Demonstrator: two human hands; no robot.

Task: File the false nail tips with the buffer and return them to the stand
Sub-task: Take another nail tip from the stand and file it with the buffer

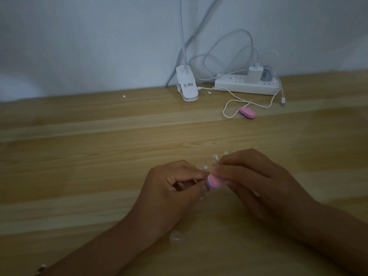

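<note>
Pink buffer [212,181] in right hand [256,182] grip; left hand [175,185] grip curled, contents indistinct.

Two hands [175,184] [254,176], two pink buffers [212,181] [247,112] (one held), one power strip [235,87], one clip lamp [187,87].

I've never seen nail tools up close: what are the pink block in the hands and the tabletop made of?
The pink block looks like layered foam: matte pink face over a purple band, rounded end. The tabletop looks like pale wood or wood-look laminate: long grain streaks, slight sheen; I cannot tell which.
</note>
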